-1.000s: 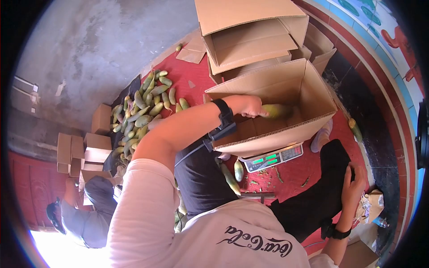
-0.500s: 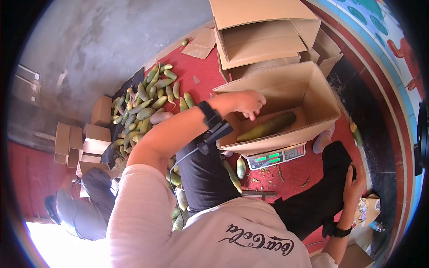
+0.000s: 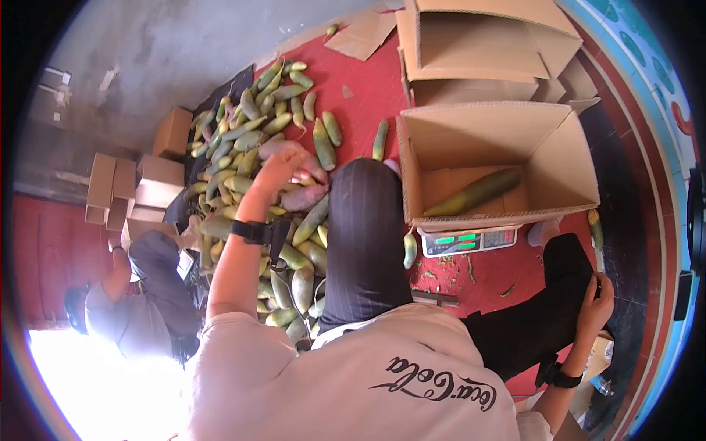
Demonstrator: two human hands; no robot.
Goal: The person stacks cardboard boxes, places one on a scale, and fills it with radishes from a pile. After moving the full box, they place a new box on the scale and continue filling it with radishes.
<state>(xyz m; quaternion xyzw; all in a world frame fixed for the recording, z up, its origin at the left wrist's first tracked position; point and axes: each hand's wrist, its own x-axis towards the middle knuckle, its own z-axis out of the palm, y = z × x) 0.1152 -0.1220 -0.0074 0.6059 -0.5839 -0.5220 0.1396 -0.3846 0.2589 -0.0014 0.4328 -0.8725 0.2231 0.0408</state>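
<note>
My left hand (image 3: 278, 170) is low over a big heap of green radishes (image 3: 234, 182), fingers apart and bent among some reddish ones. A reddish radish (image 3: 304, 197) lies right beside its fingertips. On the dark trousers at my knee rests my right hand (image 3: 597, 303), holding nothing, fingers loosely apart. An open cardboard box (image 3: 507, 215) stands on a digital scale (image 3: 471, 241) with lit green displays. One long green radish (image 3: 474, 192) lies inside the box.
More cardboard boxes (image 3: 485, 44) are stacked behind the scale. At the left, another person (image 3: 132, 309) sits near several small boxes (image 3: 160, 178). Loose radishes (image 3: 379, 140) and green scraps lie on the red floor (image 3: 353, 73). A tiled wall runs along the right.
My left hand has moved left from over the box to the radish heap. The view has turned left. The long radish still lies in the box, and my right hand stays at my knee.
</note>
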